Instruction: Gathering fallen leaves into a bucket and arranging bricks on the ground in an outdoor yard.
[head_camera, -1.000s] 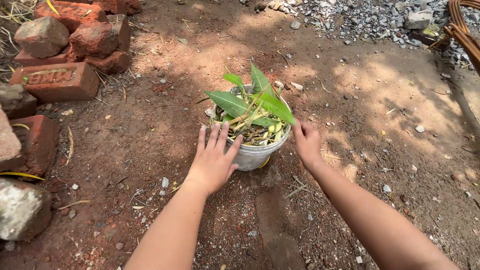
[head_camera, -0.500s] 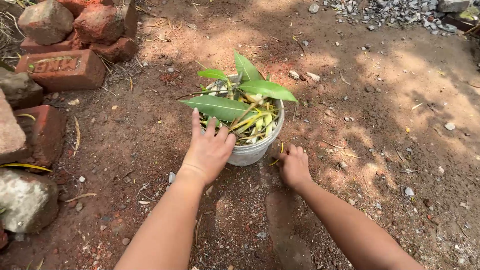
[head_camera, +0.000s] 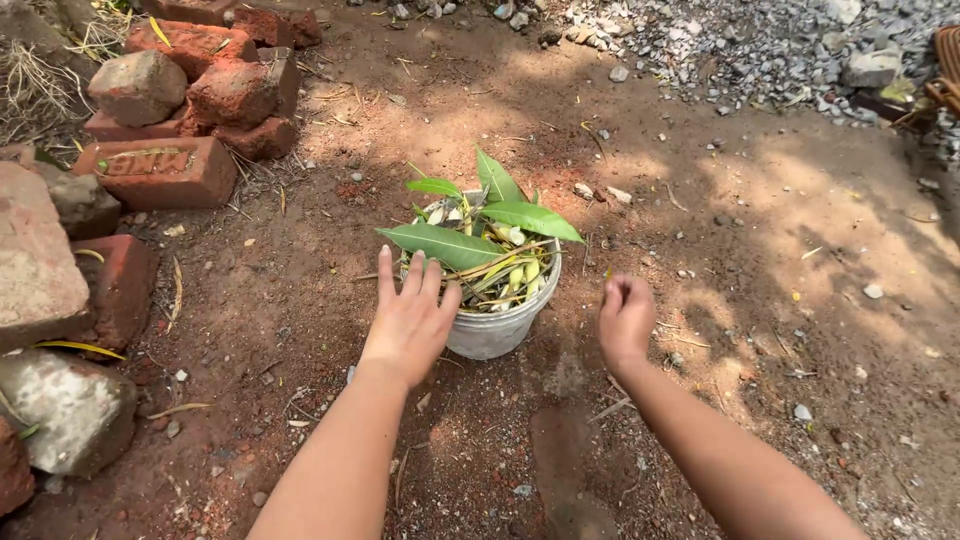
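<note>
Small white plastic bucket (head_camera: 497, 325) sits on bare reddish dirt ground (head_camera: 300, 300), centre of scene. Contents: broad green leaves (head_camera: 470, 235) on top, yellowish stems and clippings (head_camera: 510, 275) below, filled to the rim. Left hand (head_camera: 412, 320) is flat with fingers spread, on the bucket's near-left rim. Right hand (head_camera: 625, 318) is loosely curled, just right of bucket, not touching; can't tell if it's pinching anything. Red bricks and stones (head_camera: 170, 120) stacked far left.

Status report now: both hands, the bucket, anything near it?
Left hand open, flat on the bucket rim. Right hand beside the bucket, fingers curled on a small yellowish bit. Bucket upright, full of leaves. Bricks off left, apart.
</note>
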